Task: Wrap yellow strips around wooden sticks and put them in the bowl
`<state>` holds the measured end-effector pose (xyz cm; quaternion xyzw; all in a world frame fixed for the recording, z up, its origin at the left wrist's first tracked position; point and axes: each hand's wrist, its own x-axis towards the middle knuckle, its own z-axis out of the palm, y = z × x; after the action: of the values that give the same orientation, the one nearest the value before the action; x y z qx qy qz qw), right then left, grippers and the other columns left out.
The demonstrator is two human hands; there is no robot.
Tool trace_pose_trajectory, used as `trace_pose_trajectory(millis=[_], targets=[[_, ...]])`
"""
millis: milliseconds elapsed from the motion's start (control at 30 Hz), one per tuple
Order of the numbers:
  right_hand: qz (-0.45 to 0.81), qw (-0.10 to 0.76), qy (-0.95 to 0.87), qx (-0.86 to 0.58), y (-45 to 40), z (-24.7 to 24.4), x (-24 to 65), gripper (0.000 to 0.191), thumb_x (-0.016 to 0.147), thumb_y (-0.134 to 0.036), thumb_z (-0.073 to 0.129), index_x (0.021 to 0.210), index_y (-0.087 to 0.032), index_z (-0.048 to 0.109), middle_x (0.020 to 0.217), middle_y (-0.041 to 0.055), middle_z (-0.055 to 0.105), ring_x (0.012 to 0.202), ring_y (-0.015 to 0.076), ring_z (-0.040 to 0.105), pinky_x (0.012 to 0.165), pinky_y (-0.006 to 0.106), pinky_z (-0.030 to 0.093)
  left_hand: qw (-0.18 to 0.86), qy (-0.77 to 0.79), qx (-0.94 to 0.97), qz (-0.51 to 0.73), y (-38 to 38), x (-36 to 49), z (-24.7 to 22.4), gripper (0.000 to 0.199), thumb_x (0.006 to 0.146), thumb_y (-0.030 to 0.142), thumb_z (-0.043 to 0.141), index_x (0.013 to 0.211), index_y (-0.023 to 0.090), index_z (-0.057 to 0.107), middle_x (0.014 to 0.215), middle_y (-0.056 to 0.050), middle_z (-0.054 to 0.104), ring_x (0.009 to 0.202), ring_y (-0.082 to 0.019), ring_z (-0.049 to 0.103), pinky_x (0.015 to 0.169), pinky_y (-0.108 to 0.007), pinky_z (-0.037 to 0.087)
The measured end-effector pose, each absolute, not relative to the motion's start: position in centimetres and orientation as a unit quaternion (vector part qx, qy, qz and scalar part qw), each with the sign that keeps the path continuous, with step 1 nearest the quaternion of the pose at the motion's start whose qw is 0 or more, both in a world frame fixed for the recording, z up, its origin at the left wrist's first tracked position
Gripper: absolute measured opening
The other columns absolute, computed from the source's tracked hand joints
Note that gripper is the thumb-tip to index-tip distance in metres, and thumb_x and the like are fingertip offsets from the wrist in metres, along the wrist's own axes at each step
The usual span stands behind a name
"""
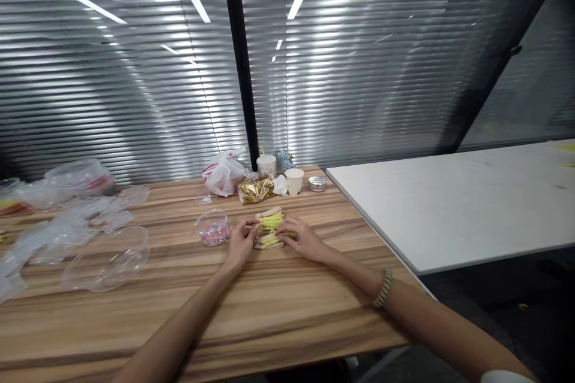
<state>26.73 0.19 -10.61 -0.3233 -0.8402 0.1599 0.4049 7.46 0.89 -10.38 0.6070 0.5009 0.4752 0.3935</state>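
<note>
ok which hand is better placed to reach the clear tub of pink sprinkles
Left, probably: the left hand is close beside the clear tub, while the right hand sits on the far side of the yellow and cream pile and would have to cross it.

2 hands (241, 243), 2 paper cups (294, 181)

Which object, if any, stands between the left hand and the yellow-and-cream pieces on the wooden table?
Nothing visible does: the left hand is already against the yellow-and-cream pieces. The clear tub of pink bits sits beyond the hand, off to the left, not between them.
</note>
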Motion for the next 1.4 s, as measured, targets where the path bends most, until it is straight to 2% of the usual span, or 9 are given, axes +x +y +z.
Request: trace_pose_trajectory(millis=[167,333,533,667,800,933,1133,1300,1400], targets=[[0.208,0.425,-0.811,-0.343,0.2,-10.2,26.9,0.011,0.076,-0.018,0.052,0.078,-0.017,0.063,0.082,0.002,0.06,0.084,0.0119,0.052,0.078,0.025,0.042,0.331,0.531,0.628,0.463,0.9,7.1,-9.5,0.037,0.07,0.045,0.054,0.086,0.012,0.058,0.083,-0.007,0.063,0.064,-0.013,0.055,0.056,-0.023,0.042],[0.311,0.477,-0.72,-0.396,0.7,-10.4,27.1,0.015,0.074,-0.028,0.056,0.078,-0.016,0.064,0.084,0.0034,0.062,0.079,0.0115,0.056,0.069,0.022,0.046,0.317,0.528,0.696,0.37,1.1,6.1,-8.7,0.041,0.071,0.048,0.053,0.081,0.01,0.063,0.071,-0.006,0.063,0.061,-0.015,0.054,0.055,-0.023,0.04],[0.409,0.545,-0.597,-0.423,1.5,-11.0,27.4,0.027,0.066,-0.036,0.063,0.079,-0.012,0.062,0.085,0.0073,0.065,0.078,0.0146,0.061,0.075,0.029,0.05,0.293,0.475,0.792,0.248,0.2,5.8,-8.0,0.04,0.06,0.04,0.068,0.09,0.014,0.065,0.077,-0.004,0.061,0.06,-0.012,0.05,0.055,-0.021,0.037],[0.393,0.555,-0.578,-0.451,1.3,-10.8,27.3,0.026,0.065,-0.035,0.064,0.078,-0.012,0.063,0.084,0.0075,0.065,0.077,0.0149,0.061,0.075,0.029,0.05,0.246,0.471,0.812,0.241,-0.3,6.4,-8.1,0.022,0.07,0.034,0.06,0.079,0.015,0.066,0.074,-0.004,0.061,0.064,-0.013,0.05,0.058,-0.022,0.036],[0.384,0.576,-0.56,-0.455,1.1,-10.3,27.4,0.025,0.065,-0.035,0.064,0.076,-0.012,0.064,0.082,0.0061,0.065,0.077,0.0137,0.06,0.075,0.027,0.049,0.239,0.483,0.803,0.253,-0.1,6.7,-8.4,0.023,0.073,0.034,0.055,0.074,0.013,0.064,0.067,-0.003,0.058,0.06,-0.013,0.047,0.056,-0.023,0.033],[0.403,0.605,-0.517,-0.452,1.1,-10.0,27.4,0.032,0.062,-0.039,0.067,0.078,-0.012,0.063,0.082,0.0061,0.065,0.076,0.013,0.06,0.074,0.026,0.049,0.299,0.478,0.779,0.274,0.2,6.6,-8.5,0.027,0.074,0.038,0.055,0.076,0.012,0.062,0.069,-0.004,0.059,0.061,-0.012,0.046,0.057,-0.023,0.033],[0.43,0.603,-0.5,-0.448,1.0,-10.0,27.3,0.037,0.061,-0.041,0.067,0.081,-0.011,0.061,0.083,0.0072,0.065,0.069,0.0119,0.06,0.064,0.023,0.049,0.491,0.461,0.659,0.335,-0.2,7.2,-8.1,0.036,0.069,0.045,0.061,0.079,0.01,0.058,0.072,-0.004,0.058,0.057,-0.009,0.043,0.052,-0.02,0.031],[0.44,0.604,-0.49,-0.448,0.9,-10.0,27.2,0.039,0.059,-0.043,0.068,0.08,-0.011,0.061,0.084,0.0078,0.065,0.072,0.0133,0.061,0.063,0.023,0.049,0.608,0.423,0.526,0.418,-0.1,7.3,-7.9,0.033,0.061,0.038,0.071,0.073,0.01,0.058,0.071,-0.002,0.056,0.054,-0.005,0.038,0.051,-0.019,0.027],[0.434,0.602,-0.49,-0.458,1.0,-10.0,27.2,0.041,0.059,-0.045,0.067,0.08,-0.01,0.061,0.082,0.0078,0.065,0.067,0.0121,0.06,0.06,0.022,0.049,0.647,0.416,0.492,0.408,0.1,7.2,-8.0,0.031,0.058,0.033,0.075,0.072,0.009,0.059,0.071,-0.002,0.057,0.055,-0.004,0.04,0.051,-0.019,0.026]])
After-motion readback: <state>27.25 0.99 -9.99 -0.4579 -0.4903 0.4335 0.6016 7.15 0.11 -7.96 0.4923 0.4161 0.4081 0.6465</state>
